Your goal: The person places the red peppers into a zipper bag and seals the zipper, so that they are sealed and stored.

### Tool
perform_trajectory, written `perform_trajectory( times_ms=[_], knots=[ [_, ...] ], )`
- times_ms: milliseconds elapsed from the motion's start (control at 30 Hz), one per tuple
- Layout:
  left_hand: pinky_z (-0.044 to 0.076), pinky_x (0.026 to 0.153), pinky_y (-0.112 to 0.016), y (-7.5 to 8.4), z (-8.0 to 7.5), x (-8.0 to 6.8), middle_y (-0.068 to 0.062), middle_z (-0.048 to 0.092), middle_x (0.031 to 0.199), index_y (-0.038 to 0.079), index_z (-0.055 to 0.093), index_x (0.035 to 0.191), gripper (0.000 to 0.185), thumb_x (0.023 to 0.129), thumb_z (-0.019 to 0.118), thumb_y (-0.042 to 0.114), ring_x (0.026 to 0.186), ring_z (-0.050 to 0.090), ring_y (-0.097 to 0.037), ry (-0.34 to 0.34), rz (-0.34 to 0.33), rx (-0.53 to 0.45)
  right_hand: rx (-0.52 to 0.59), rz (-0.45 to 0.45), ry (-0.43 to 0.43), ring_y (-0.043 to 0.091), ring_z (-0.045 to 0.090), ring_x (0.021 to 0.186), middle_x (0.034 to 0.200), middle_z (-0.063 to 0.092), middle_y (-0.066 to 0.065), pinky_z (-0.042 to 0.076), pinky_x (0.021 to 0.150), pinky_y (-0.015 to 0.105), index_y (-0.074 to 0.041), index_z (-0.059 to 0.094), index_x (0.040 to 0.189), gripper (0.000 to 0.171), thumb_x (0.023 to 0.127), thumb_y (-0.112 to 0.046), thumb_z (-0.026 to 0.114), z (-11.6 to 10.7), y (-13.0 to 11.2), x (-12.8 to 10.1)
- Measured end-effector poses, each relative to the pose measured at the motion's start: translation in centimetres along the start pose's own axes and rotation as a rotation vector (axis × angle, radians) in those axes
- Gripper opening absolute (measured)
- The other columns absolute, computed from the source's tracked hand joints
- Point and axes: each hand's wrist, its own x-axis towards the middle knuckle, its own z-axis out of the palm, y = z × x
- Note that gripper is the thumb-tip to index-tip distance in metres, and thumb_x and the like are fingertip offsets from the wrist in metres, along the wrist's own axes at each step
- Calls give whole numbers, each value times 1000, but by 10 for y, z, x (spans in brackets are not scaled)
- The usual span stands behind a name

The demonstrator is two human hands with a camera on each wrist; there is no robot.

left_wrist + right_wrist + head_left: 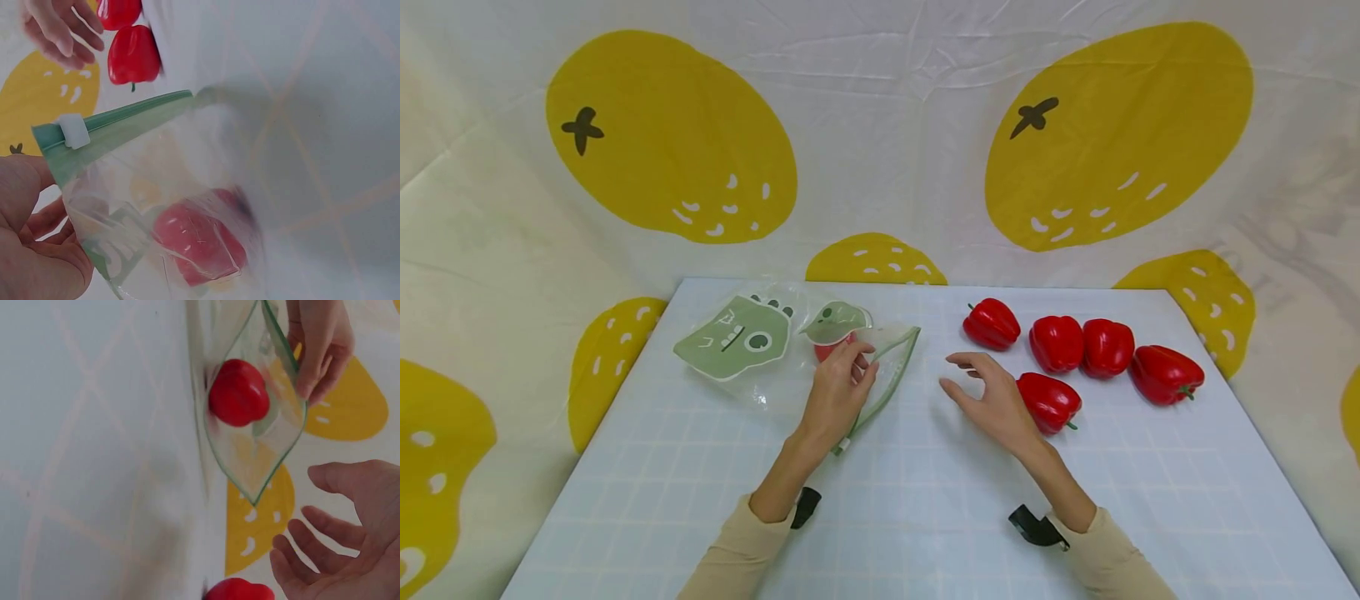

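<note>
A clear slider zip bag (887,392) with a green rim and green cartoon print lies at the left, its mouth spread apart towards the right. My left hand (838,392) pinches the upper edge of that mouth, thumb and fingers on the rim in the right wrist view. Inside the bag rests one red bell pepper (239,394), seen through the plastic in the left wrist view. My right hand (996,404) hovers with relaxed, spread fingers and nothing in them. Right beside it lies a red bell pepper (1051,404), partly overlapped by the hand in the head view.
More red bell peppers, among them one at the back (992,323) and one farthest right (1167,375), lie on the right half of the table (925,533). A white cloth (887,150) with yellow fruit print hangs behind and around the table.
</note>
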Motion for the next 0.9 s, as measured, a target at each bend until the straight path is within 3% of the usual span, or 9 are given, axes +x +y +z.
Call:
perform_trajectory(
  times_ms=[400,667,900],
  knots=[
    [58,71,-30,-5,1,-1,-9,66,89,-2,70,110,21,91,77,2,76,61,-21,-12,-60,-65,-161,14,66,38,57,121,132,63,17,55,92,60,-7,63,131,48,88,-19,82,-43,18,-20],
    [56,66,-22,-15,-1,1,-8,68,87,0,71,108,19,90,77,1,76,62,-19,-72,-187,-184,-226,18,84,41,57,117,127,63,20,56,87,62,-5,64,128,48,85,-14,84,-68,26,-34],
    [58,56,-26,-20,-5,4,-12,67,85,-1,72,107,18,90,75,-3,73,64,-23,-121,-261,-272,-280,8,40,42,54,116,127,60,22,58,81,63,-2,60,131,61,78,-12,89,-82,33,-43]
  ],
)
